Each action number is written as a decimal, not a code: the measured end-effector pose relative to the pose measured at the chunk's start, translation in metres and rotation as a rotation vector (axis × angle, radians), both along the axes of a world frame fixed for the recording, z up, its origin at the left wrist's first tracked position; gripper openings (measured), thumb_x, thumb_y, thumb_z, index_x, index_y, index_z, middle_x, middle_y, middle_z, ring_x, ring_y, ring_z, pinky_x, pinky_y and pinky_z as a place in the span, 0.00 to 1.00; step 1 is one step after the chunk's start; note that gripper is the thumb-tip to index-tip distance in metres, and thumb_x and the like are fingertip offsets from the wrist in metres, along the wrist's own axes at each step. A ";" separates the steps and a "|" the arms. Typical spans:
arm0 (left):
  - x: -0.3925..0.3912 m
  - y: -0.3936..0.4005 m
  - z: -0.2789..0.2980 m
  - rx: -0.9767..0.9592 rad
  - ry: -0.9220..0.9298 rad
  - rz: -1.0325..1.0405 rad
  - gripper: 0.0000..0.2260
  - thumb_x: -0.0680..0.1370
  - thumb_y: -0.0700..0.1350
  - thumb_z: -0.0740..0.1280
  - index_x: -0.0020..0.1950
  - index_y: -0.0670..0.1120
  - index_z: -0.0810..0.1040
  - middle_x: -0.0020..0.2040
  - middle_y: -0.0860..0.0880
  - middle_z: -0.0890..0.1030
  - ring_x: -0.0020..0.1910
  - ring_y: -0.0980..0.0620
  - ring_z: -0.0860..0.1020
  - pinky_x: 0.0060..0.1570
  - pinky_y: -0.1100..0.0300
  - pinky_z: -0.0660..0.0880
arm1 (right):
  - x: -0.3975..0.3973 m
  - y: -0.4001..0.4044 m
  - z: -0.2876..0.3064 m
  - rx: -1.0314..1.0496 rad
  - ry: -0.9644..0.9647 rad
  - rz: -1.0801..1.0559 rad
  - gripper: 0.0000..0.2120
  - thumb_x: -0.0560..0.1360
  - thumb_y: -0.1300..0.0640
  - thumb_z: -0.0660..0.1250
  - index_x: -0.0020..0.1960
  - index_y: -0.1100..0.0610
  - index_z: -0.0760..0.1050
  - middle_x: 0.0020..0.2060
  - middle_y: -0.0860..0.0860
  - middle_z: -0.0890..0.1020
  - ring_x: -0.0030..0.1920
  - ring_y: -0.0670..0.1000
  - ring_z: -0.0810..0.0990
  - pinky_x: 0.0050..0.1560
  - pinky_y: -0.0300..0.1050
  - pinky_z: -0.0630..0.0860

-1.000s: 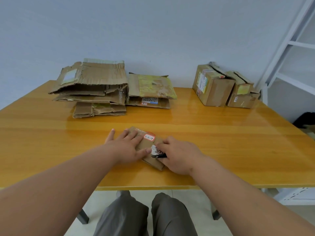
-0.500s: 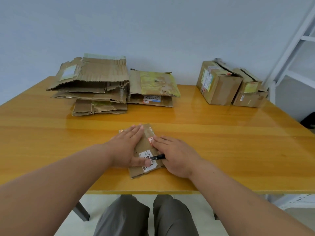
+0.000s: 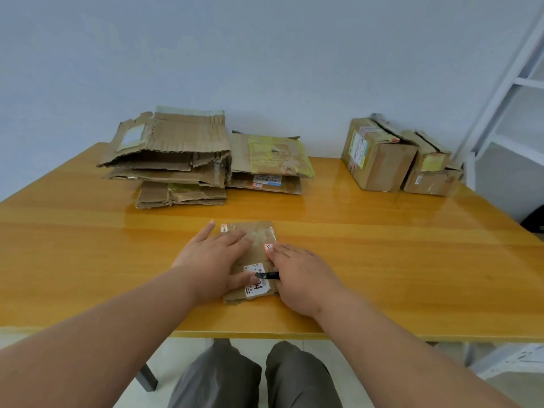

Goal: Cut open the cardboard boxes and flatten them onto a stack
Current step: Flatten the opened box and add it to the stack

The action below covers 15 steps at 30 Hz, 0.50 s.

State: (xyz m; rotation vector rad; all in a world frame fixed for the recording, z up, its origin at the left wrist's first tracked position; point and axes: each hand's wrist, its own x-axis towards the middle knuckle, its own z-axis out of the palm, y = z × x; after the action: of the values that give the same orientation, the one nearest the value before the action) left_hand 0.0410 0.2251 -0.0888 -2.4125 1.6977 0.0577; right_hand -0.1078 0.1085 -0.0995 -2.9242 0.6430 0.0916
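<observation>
two hands are down flat on a small flattened box [image 3: 255, 254] sitting near the front edge of the wooden table [image 3: 412, 260]. the left hand [image 3: 215, 257] lies palm down on the left part of the cardboard, fingers straight and spread toward 12 o'clock, thumb reaching across toward 3 o'clock onto the white shipping label [image 3: 257, 282]. so that hand isn't gripping anything, just pressing. the right hand [image 3: 300, 275] covers the right edge of the same piece, fingers straight and pointing to about 11 o'clock, fingertip next to a small orange sticker [image 3: 268, 247]. a black cutter [image 3: 267, 275] pokes out from under it toward 9 o'clock, its tip almost touching the left thumb. looks tucked under the thumb side of the hand, but i can't tell exactly how it's held.

at about 11 o'clock from the hands, well apart and near the wall, there's the stack of flattened boxes [image 3: 170, 160], several layers with ragged edges. right beside it at 12 o'clock is a second smaller flat pile [image 3: 270, 160] with yellow tape on top. over at 2 o'clock, two unopened boxes: a bigger box [image 3: 379, 160] with labels on its side, and touching it on the right a low box [image 3: 432, 181] with a smaller one on top.

grey trousers [image 3: 253, 378] show below the table edge, white shelf frame [image 3: 515, 83] at far right.
</observation>
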 end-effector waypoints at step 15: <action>-0.036 0.022 0.023 0.152 0.232 -0.052 0.46 0.71 0.69 0.66 0.81 0.52 0.48 0.81 0.51 0.48 0.79 0.48 0.50 0.76 0.48 0.55 | -0.018 0.015 0.021 0.169 -0.041 -0.171 0.18 0.78 0.61 0.54 0.63 0.51 0.75 0.55 0.52 0.72 0.54 0.56 0.72 0.50 0.49 0.72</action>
State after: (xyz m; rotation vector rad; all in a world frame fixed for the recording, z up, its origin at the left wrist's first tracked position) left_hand 0.0046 0.2471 -0.0663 -2.3234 1.7769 0.4588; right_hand -0.1260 0.1235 -0.0784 -2.6910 0.8321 0.0632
